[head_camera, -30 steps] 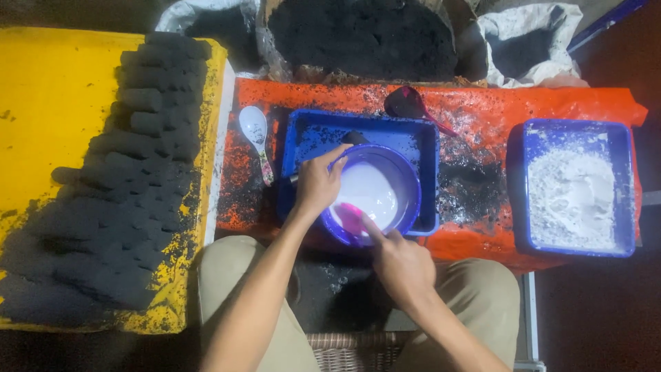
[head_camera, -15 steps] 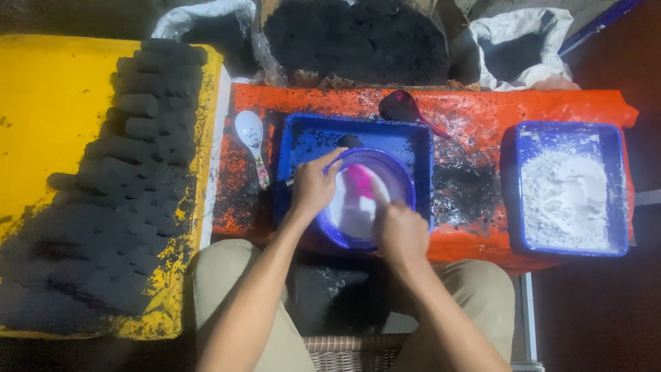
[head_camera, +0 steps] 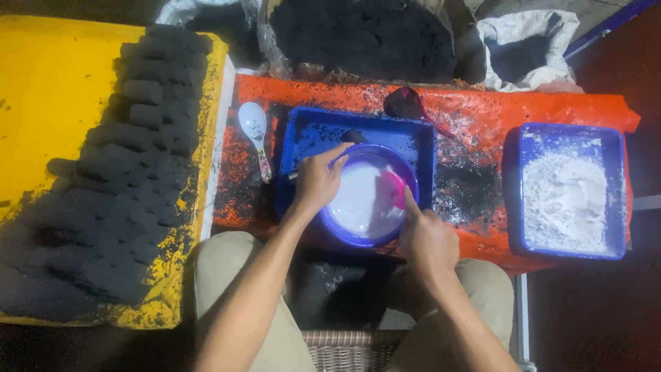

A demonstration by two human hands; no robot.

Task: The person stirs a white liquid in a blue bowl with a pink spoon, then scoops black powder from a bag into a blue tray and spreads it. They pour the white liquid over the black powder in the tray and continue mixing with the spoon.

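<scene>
The left hand point(head_camera: 315, 182) curls closed over the purple bowl point(head_camera: 368, 234) rim at nine o'clock; the right hand point(head_camera: 427, 241) pinches a pink spoon point(head_camera: 397, 189) at three o'clock. The white liquid point(head_camera: 361, 200) looks sloshy; the rim seems the steadiest hold

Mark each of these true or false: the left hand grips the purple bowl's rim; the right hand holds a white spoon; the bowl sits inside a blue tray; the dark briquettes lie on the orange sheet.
1. The left hand grips the rim of the purple bowl. True.
2. The right hand holds a white spoon. False: it holds a pink utensil; the white spoon lies untouched on the orange sheet.
3. The bowl sits inside a blue tray. True.
4. The dark briquettes lie on the orange sheet. False: they lie on the yellow surface.
</scene>
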